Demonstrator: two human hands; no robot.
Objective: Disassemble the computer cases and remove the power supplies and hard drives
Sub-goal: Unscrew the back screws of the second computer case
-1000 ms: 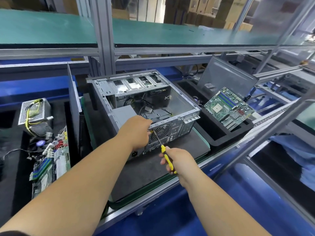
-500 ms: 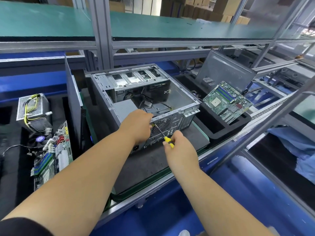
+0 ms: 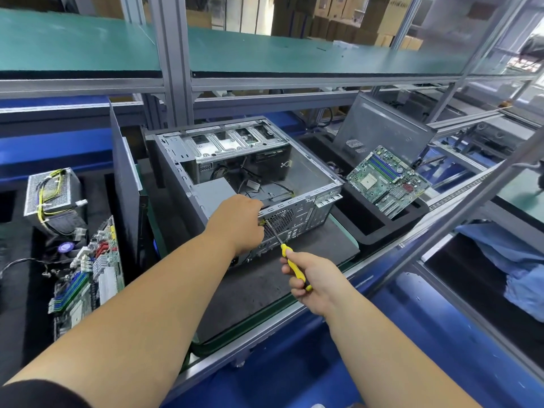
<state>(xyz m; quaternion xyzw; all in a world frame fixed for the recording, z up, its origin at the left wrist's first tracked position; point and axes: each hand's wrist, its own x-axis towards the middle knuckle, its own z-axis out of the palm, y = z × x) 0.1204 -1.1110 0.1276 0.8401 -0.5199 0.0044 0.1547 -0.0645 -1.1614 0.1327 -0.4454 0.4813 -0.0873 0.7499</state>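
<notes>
An open grey computer case (image 3: 309, 178) lies on its side on a dark mat. The grey power supply (image 3: 212, 191) sits in its near left corner, and the drive cage (image 3: 235, 142) is at the far end. My left hand (image 3: 238, 222) rests on the case's rear corner, its fingers curled over the rear panel's top edge by the screwdriver tip. My right hand (image 3: 315, 279) grips the yellow and black screwdriver (image 3: 290, 262), whose shaft points up-left to the rear panel beside the fan grille.
A removed power supply (image 3: 50, 195) and a motherboard (image 3: 88, 275) lie in the black tray at the left. A side panel (image 3: 123, 184) stands upright left of the case. Another motherboard (image 3: 385, 181) and a leaning panel (image 3: 379, 128) fill the right tray. An aluminium post (image 3: 173, 60) rises behind.
My right hand has drawn back toward me with the screwdriver, showing more of its handle. The tip stays at the rear panel and my left hand stays on the case.
</notes>
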